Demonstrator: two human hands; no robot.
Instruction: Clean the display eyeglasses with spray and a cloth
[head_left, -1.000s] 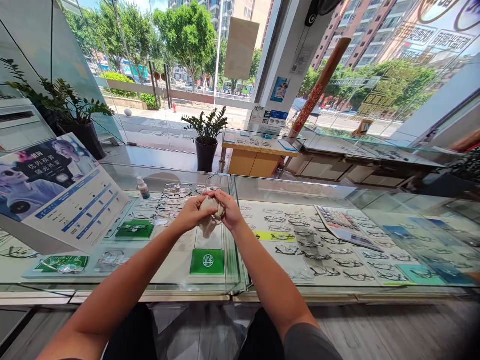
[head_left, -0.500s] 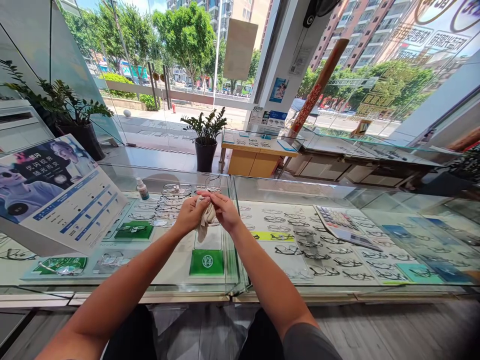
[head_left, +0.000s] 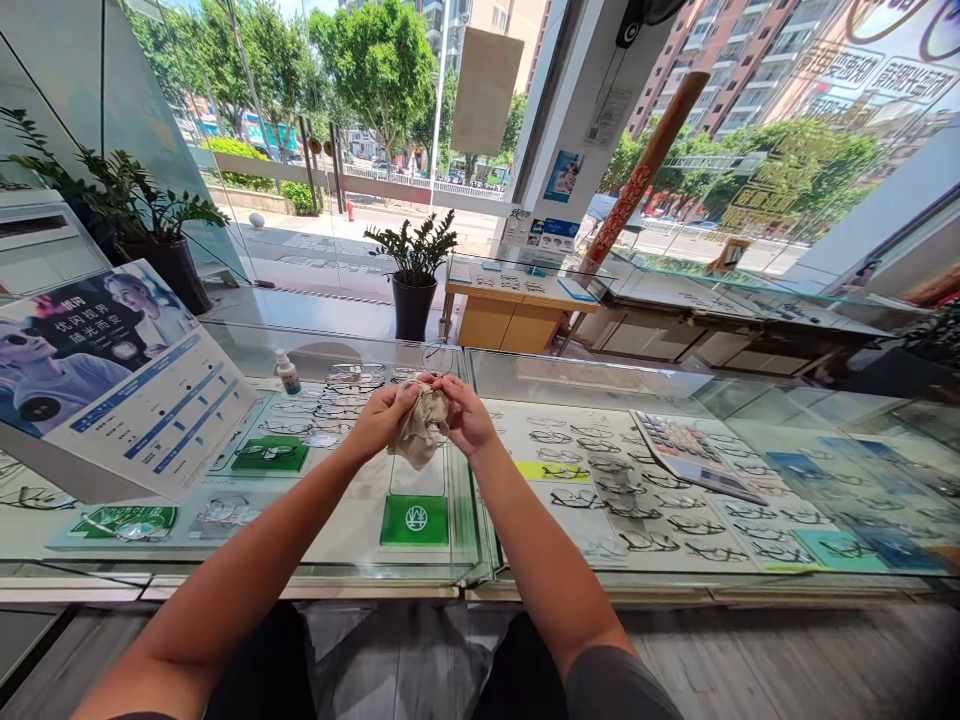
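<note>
A crumpled beige cleaning cloth (head_left: 420,432) hangs between my two hands above the glass counter. My left hand (head_left: 381,418) is closed, pinching the cloth's left side between thumb and fingers. On the other side my right hand (head_left: 468,418) is also closed, its thumb and fingertips pressed against the cloth. The fingertips of both hands meet at the top. A thin rim like that of eyeglasses (head_left: 441,356) shows just beyond the fingers; most of it is hidden, and I cannot tell how it is held. Below the cloth lies a green square pad (head_left: 415,520) with a white emblem.
Rows of eyeglasses (head_left: 637,500) fill the glass display counter (head_left: 480,590). A small spray bottle (head_left: 286,374) stands at the left, near a printed cardboard display (head_left: 150,400). A calculator (head_left: 697,455) lies at the right. Beyond the counter is a potted plant (head_left: 414,300).
The cloth has spread wider and turned more toward me. Both hands have shifted slightly right, my right hand most, and they are a little farther apart.
</note>
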